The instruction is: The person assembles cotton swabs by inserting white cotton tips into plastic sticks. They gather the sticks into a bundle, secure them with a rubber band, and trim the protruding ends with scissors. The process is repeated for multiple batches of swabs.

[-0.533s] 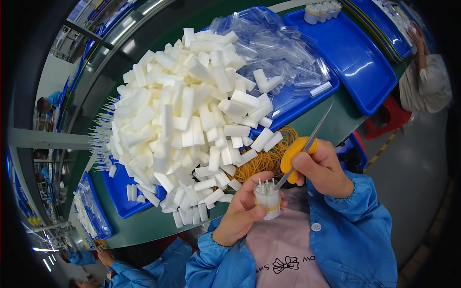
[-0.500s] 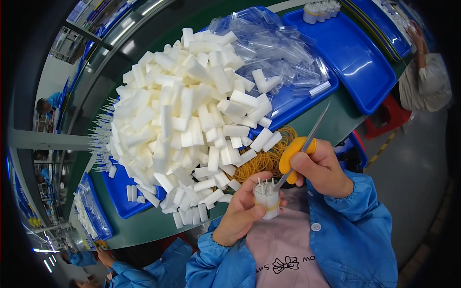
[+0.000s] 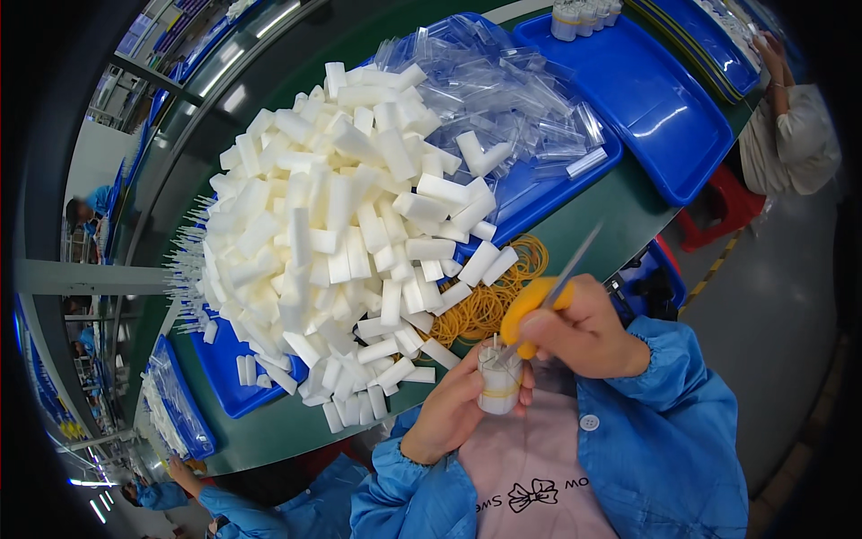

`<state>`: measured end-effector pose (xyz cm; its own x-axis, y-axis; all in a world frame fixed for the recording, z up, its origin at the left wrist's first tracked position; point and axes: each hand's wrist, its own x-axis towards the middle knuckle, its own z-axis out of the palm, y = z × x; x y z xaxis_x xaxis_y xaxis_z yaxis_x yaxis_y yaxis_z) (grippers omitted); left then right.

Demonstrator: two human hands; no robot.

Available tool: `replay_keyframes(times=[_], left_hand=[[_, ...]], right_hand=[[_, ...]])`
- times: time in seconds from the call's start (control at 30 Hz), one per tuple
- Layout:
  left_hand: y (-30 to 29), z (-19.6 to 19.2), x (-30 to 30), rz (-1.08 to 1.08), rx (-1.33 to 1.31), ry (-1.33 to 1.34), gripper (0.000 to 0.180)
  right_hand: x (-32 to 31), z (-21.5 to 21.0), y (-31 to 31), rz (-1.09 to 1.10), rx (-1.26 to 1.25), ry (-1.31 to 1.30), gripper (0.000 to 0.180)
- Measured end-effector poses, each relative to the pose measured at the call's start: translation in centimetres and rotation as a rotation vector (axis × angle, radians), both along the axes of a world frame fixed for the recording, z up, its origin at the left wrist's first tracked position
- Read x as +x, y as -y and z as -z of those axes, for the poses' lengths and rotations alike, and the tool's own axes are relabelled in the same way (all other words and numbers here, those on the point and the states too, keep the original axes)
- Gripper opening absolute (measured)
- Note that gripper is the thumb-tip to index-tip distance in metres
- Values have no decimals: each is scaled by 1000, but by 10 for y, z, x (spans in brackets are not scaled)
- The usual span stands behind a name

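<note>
My left hand point(image 3: 453, 406) is closed around a small bundle of clear tubes with white filling point(image 3: 499, 391), held upright by a yellow rubber band. Thin pins stick up from its top. In my right hand point(image 3: 588, 328) are orange-handled scissors point(image 3: 521, 313), spread wide. One blade points up and away to the right, while the other slants down to the top of the bundle; its tip is hard to make out. Just beyond my hands lies a heap of yellow rubber bands point(image 3: 467, 316).
A big pile of white foam pieces point(image 3: 314, 216) covers the table's middle. Clear plastic sleeves point(image 3: 503, 99) fill a blue tray behind it. Another blue tray point(image 3: 655, 108) at the right bears similar bundles point(image 3: 584, 18). Co-workers sit at the far right and lower left.
My right hand has moved slightly down and left, bringing the scissors closer to the bundle's top. The left hand keeps its hold. The whole view has shifted a little.
</note>
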<state>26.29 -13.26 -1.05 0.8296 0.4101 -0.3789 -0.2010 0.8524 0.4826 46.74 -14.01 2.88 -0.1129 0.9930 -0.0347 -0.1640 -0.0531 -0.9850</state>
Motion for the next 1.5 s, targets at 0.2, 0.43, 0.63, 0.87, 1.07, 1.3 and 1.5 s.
replay_keyframes(times=[0.2,0.43,0.63,0.87,1.07,1.3,1.5], left_hand=[[-5,-1,2,-116,-11,97,60],[-8,-12,3,-178,126,14,75],[-6,-10,-2,-167,119,35,82],[5,-10,10,-219,104,-82,79],[11,-6,2,-246,-82,80,69],[2,-12,-9,-180,-33,128,62],[9,-1,-7,-182,114,-19,65]], right_hand=[[46,0,-11,392,297,502,15],[105,57,-3,583,340,1436,24],[80,36,3,522,323,1279,38],[-15,-18,20,-52,456,1013,78],[-22,-9,13,-161,462,997,72],[-13,4,6,-121,462,757,72],[-16,-4,10,-130,555,893,78]])
